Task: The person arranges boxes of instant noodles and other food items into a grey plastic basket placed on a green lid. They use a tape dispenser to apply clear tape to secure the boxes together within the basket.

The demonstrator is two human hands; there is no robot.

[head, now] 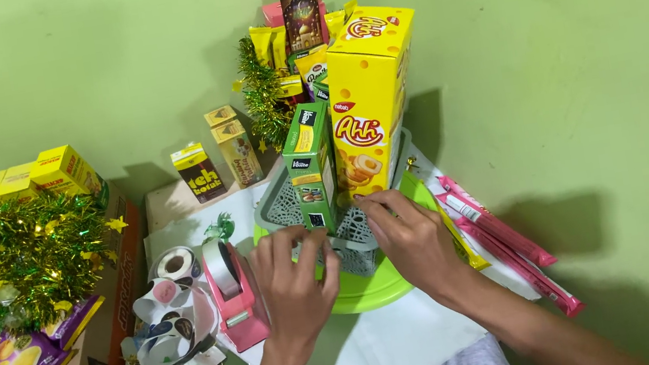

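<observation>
Both hands down low, side by side: left hand (294,276) pinching at the front wall of the grey mesh basket (287,206), fingers bent on its rim, right hand (410,240) pressed on the same wall just beside it. Basket sits on a lime green plate (372,292). Standing upright inside: a slim green box (312,167) at the front, a tall yellow snack box (368,102) behind it (more yellow packs further back). Pink tape dispenser (234,297) just left.
</observation>
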